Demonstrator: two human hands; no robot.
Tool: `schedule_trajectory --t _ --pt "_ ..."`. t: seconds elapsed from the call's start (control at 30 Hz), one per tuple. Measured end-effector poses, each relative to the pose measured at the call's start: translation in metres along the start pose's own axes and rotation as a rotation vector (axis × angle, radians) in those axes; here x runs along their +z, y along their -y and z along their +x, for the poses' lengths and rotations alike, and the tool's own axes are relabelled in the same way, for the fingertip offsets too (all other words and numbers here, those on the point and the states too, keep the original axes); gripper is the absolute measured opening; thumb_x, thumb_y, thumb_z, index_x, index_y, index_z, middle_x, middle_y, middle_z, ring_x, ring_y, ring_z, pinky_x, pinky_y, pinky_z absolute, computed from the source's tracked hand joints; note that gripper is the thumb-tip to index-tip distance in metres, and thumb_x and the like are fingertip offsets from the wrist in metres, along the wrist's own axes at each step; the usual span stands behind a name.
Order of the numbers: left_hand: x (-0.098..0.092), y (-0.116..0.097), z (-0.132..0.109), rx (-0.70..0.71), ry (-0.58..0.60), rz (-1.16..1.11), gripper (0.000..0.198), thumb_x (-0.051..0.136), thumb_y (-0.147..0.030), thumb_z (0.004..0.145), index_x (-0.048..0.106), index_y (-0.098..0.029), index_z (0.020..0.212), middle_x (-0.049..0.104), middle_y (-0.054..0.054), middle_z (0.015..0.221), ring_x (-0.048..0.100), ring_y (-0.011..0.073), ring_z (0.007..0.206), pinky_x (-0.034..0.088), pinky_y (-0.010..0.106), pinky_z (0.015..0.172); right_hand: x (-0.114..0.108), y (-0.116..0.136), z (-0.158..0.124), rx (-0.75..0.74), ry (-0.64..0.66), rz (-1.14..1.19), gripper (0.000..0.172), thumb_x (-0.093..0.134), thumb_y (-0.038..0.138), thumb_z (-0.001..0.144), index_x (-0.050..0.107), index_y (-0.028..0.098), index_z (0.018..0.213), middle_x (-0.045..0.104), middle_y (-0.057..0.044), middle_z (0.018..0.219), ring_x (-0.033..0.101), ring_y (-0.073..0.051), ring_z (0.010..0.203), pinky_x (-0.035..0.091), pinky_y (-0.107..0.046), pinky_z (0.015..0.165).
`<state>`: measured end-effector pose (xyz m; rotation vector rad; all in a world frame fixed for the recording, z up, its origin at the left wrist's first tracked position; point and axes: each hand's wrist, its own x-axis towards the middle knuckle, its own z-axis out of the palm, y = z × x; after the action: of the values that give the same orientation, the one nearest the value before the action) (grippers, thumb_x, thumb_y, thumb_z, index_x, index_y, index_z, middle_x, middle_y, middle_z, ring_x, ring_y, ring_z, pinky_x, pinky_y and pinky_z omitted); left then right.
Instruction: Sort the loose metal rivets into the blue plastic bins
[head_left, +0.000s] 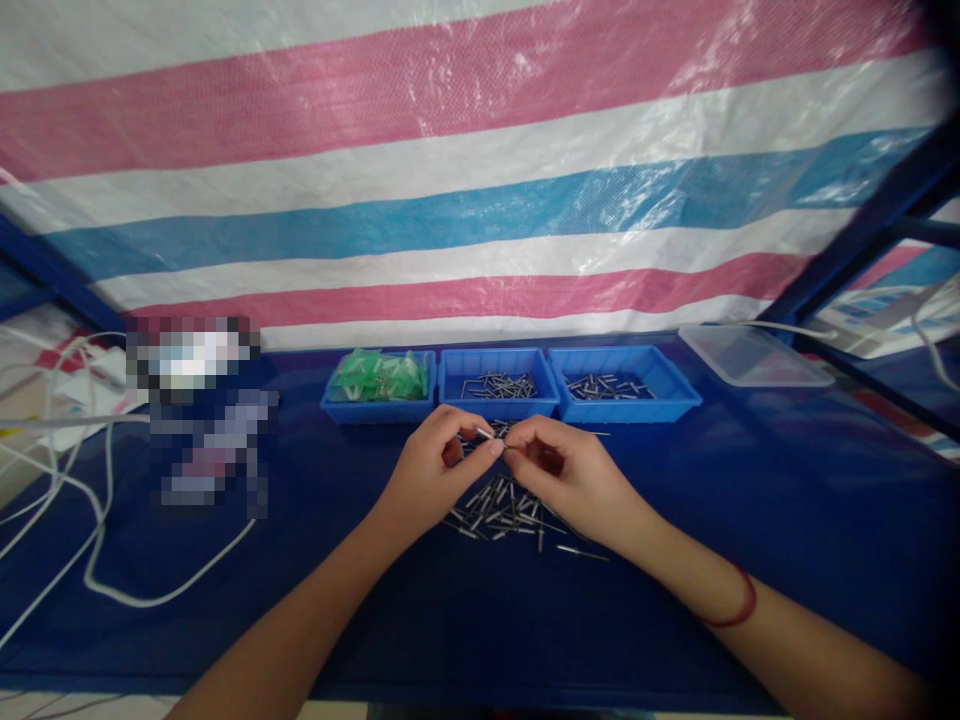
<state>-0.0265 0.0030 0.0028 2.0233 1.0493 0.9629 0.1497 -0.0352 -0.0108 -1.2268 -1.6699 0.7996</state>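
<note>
A silvery blind rivet [484, 433] is pinched between the thumb and forefinger of my left hand [435, 470]. My right hand [581, 480] meets it from the other side, its thumb and forefinger closed on the rivet's thin end, partly hidden by the fingertips. Below both hands lies a loose pile of blind rivets [495, 508] on the dark blue table [480, 620]. One single rivet [583, 552] sits apart at the pile's lower right. More rivets show just behind my fingers.
Behind my hands stand three blue bins in a row: the left bin [379, 411] has green packets [380, 376]; the middle bin [499, 408] and right bin [634, 408] hold rivets. A clear plastic lid [754, 357] lies right. White cables [142, 602] run across the left side.
</note>
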Motion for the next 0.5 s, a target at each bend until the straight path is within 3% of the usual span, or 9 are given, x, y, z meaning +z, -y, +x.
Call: schedule_trajectory --t 0.17,0.37,0.5 --pt "-0.002 -0.002 0.0 0.002 0.05 0.072 0.018 0.061 -0.033 0.084 0.064 -0.018 0.094 0.059 0.001 0.083 0.046 0.0084 0.058 0.041 0.022 0.056 -0.001 -0.001 0.004 0.14 -0.016 0.222 0.015 0.06 0.032 0.081 0.059 0.019 0.074 0.048 0.003 0.06 0.04 -0.01 0.053 0.034 -0.024 0.05" --pt "-0.031 0.006 0.007 0.176 0.326 0.485 0.026 0.048 -0.033 0.094 0.068 -0.02 0.104 0.064 0.005 0.099 0.061 0.0172 0.09 0.045 0.029 0.084 -0.026 -0.003 0.019 0.367 -0.356 0.645 0.02 0.069 0.032 0.074 0.055 0.018 0.069 0.043 0.006 0.057 0.034 -0.006 0.046 0.024 -0.02 0.04" --pt "-0.05 0.016 0.012 0.145 0.433 0.627 0.025 0.048 -0.028 0.093 0.069 -0.021 0.105 0.064 0.004 0.101 0.062 0.0168 0.09 0.046 0.027 0.083 -0.05 -0.006 0.028 0.434 -0.505 0.844 0.014 0.069 0.026 0.07 0.058 0.017 0.072 0.046 0.005 0.063 0.036 -0.004 0.046 0.026 -0.017 0.037"
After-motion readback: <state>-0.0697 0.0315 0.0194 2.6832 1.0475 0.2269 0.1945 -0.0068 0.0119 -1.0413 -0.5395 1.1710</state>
